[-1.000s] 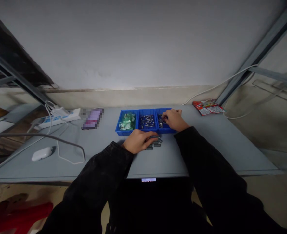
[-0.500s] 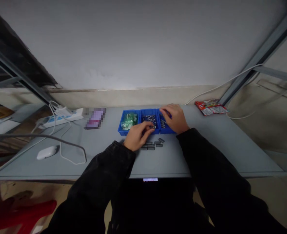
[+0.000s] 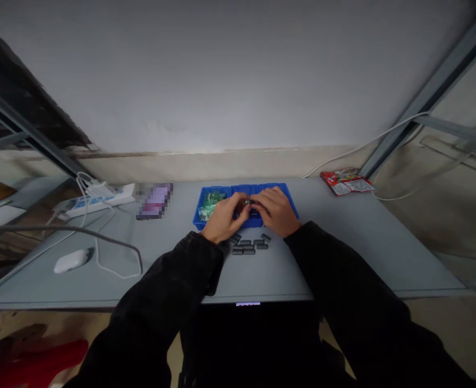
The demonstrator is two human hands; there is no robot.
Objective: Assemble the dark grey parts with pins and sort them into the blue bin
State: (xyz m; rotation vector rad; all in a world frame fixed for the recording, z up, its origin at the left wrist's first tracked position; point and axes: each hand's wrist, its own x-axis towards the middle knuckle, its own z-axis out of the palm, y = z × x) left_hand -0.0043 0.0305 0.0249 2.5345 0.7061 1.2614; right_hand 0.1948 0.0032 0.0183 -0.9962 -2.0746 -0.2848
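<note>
My left hand (image 3: 224, 216) and my right hand (image 3: 277, 211) meet fingertip to fingertip above the middle blue bin (image 3: 243, 189). A small shiny metal piece (image 3: 248, 201) is pinched in the left fingers. The right fingers are closed against the same spot; what they grip is too small and covered to make out. My hands hide most of the middle bin and part of the right blue bin (image 3: 289, 197). Green, clear-looking pieces (image 3: 210, 207) fill the left blue bin (image 3: 196, 220). Several short dark grey cylinders (image 3: 249, 251) lie on the table just in front of the bins.
On the grey table (image 3: 363, 248) a phone (image 3: 156, 201), a white power strip (image 3: 100, 201) with cables and a white earbud case (image 3: 71, 261) stand left. A red snack packet (image 3: 346, 182) lies at the back right. A wall (image 3: 238, 81) rises behind.
My right hand has come from the right bin leftward to meet my left fingertips. Another grey cylinder shows beside my left hand. The view has shifted slightly.
</note>
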